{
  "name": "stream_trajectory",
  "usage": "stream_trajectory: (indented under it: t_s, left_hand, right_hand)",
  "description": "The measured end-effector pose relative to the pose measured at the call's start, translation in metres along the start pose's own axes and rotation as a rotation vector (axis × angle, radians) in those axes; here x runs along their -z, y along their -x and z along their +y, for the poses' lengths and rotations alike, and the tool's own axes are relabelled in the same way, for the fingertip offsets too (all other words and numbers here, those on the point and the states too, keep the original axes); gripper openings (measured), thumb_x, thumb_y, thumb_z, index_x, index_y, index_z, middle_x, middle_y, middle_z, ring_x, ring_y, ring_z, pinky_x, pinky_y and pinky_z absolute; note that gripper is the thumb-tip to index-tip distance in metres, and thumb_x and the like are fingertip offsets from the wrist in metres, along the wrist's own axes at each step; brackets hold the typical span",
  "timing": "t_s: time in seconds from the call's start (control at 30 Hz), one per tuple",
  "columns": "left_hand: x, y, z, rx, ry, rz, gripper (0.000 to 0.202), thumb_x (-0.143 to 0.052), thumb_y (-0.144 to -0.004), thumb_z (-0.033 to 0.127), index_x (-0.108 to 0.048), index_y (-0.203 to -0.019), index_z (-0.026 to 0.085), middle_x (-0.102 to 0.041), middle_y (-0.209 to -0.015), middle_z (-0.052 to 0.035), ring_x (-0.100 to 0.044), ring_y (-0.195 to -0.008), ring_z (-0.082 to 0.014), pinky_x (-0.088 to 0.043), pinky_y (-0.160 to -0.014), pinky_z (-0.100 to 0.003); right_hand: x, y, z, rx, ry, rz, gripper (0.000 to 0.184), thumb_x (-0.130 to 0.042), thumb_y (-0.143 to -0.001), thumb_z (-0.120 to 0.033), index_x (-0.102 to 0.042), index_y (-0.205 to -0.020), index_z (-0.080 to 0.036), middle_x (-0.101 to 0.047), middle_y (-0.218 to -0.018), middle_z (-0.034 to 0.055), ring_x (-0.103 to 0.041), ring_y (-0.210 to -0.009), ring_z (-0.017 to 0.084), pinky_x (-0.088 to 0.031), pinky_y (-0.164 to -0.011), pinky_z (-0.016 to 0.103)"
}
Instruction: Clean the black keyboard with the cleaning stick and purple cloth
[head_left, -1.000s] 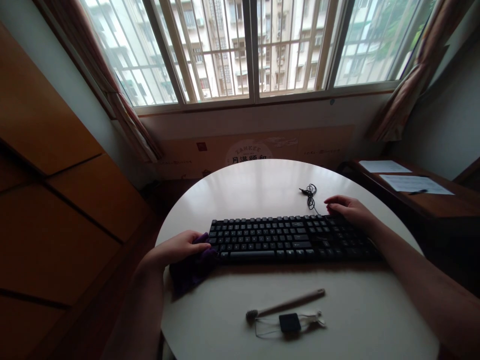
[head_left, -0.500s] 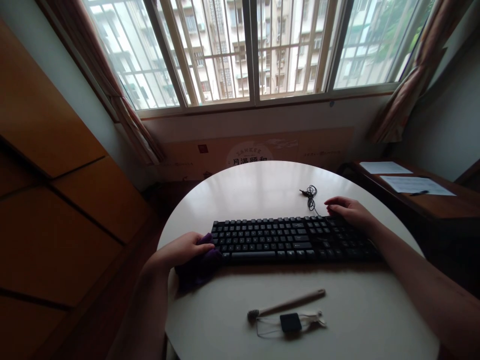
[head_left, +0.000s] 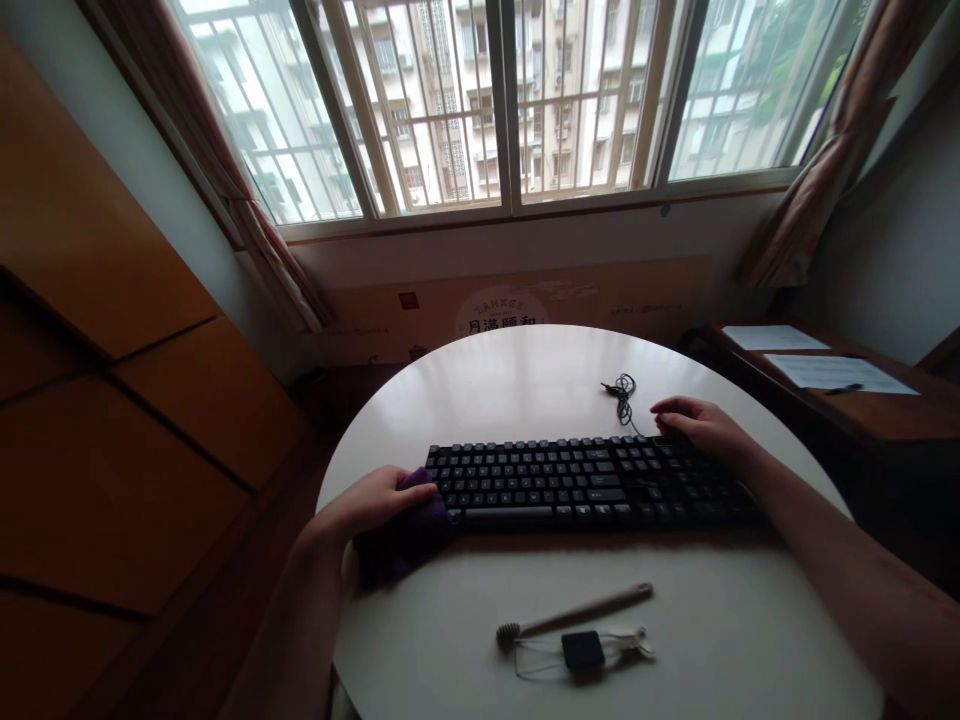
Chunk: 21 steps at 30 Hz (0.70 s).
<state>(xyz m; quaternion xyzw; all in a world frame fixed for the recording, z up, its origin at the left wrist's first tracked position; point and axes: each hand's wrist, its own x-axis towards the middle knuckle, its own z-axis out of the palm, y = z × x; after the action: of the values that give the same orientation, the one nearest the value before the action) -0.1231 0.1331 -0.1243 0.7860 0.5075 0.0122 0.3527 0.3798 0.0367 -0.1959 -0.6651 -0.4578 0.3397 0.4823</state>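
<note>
A black keyboard lies across the white round table, its keys facing up. My left hand is closed on a purple cloth, pressed against the keyboard's left end. Part of the cloth hangs in shadow below the hand and hides that end's corner. At the keyboard's far right edge rests my right hand, its fingers bent over the back rim and holding it. The keyboard's coiled black cable lies behind it, just left of my right hand.
On the near part of the white table lie a brush with a coiled-looking head and a wire tool with a dark square piece. To the right, a wooden desk bears papers and a pen. Wooden cabinets stand left.
My left hand and the purple cloth have shifted slightly rightward at the keyboard's left end, with the thumb flatter over the cloth. My right hand stays on the keyboard's edge.
</note>
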Motion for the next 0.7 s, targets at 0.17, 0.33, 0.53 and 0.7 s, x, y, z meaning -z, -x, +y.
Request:
stream_trajectory:
  t_s: [0.17, 0.33, 0.53, 0.7]
  left_hand:
    - [0.025, 0.007, 0.017, -0.097, 0.244, -0.065, 0.037, -0.062, -0.075, 0.052, -0.065, -0.086, 0.016, -0.068, -0.081, -0.0051, -0.06, -0.07, -0.0205, -0.045, -0.059, -0.026]
    - [0.061, -0.013, 0.056, -0.095, -0.003, -0.172, 0.021, -0.064, -0.067, 0.035, -0.065, -0.079, 0.017, -0.068, -0.076, -0.0038, -0.063, -0.069, -0.0217, -0.045, -0.055, -0.025]
    - [0.06, -0.057, 0.047, -0.042, -0.255, -0.197, 0.03, -0.067, -0.061, 0.036, -0.064, -0.084, 0.017, -0.066, -0.079, -0.0037, -0.061, -0.072, -0.022, -0.043, -0.053, -0.023]
    - [0.051, -0.06, 0.02, 0.018, -0.129, -0.153, 0.052, -0.068, -0.063, 0.045, -0.056, -0.107, 0.021, -0.062, -0.102, -0.0067, -0.06, -0.075, -0.0205, -0.04, -0.045, -0.021]
  right_hand:
    - [-0.003, 0.001, -0.003, -0.008, -0.021, 0.007, 0.029, -0.069, -0.071, -0.036, -0.068, -0.095, -0.021, -0.07, -0.081, 0.004, -0.065, -0.077, 0.019, -0.052, -0.068, 0.027]
    - [-0.003, 0.003, -0.005, -0.009, -0.008, -0.01, 0.03, -0.067, -0.073, -0.038, -0.067, -0.098, -0.02, -0.07, -0.082, 0.0043, -0.065, -0.078, 0.019, -0.051, -0.069, 0.028]
    - [-0.002, 0.005, -0.009, -0.023, 0.026, -0.044, 0.03, -0.065, -0.077, -0.039, -0.067, -0.1, -0.02, -0.07, -0.082, 0.0042, -0.065, -0.08, 0.019, -0.051, -0.071, 0.028]
    - [-0.001, 0.006, -0.012, -0.034, 0.053, -0.062, 0.03, -0.063, -0.08, -0.041, -0.065, -0.102, -0.021, -0.069, -0.087, 0.0046, -0.065, -0.082, 0.02, -0.051, -0.07, 0.028]
